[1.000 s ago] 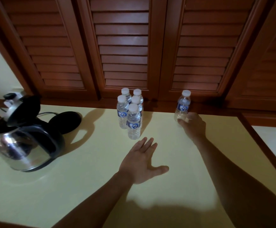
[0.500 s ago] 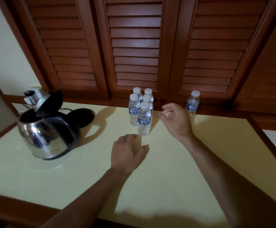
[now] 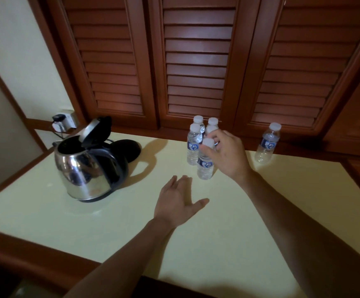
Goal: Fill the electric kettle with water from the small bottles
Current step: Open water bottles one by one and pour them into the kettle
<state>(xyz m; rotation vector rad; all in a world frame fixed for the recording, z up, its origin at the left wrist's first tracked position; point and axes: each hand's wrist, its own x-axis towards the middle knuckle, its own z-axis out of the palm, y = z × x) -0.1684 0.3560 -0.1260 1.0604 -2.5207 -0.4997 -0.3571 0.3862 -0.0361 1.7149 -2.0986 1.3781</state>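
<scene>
- We look down on a pale yellow table [image 3: 67, 222] with a dark wooden edge. Brown wooden shutters [image 3: 196, 61] stand behind it.
- At the left of the table stands the kettle [image 3: 88, 168], shiny steel with a black handle turned toward us. Its lid [image 3: 95, 132] is tipped up and back, so the mouth is open and dark inside; we cannot tell whether it holds water.
- Just behind the kettle, to its right, lies its round black base [image 3: 129, 150], flat on the table. The kettle is not on it.
- A wall socket [image 3: 64, 121] with a plug in it sits in the corner behind the kettle.
- Near the back middle of the table a tight group of small bottles [image 3: 193, 145] stands upright, all with white caps and blue labels.
- The front bottle [image 3: 205, 166] of the group stands nearest to us, its foot on the table.
- Our right hand [image 3: 228, 155] reaches in from the right and grasps the top of the front bottle. The thumb lies against its shoulder just under the cap, and the fingers curl round behind.
- Our left hand [image 3: 179, 203] is released — fingers straight, thumb spread to the right, holding nothing. It lies low over the table between the kettle and the front bottle, touching neither.
- A lone bottle [image 3: 266, 145] stands upright, capped, well apart at the back right.
</scene>
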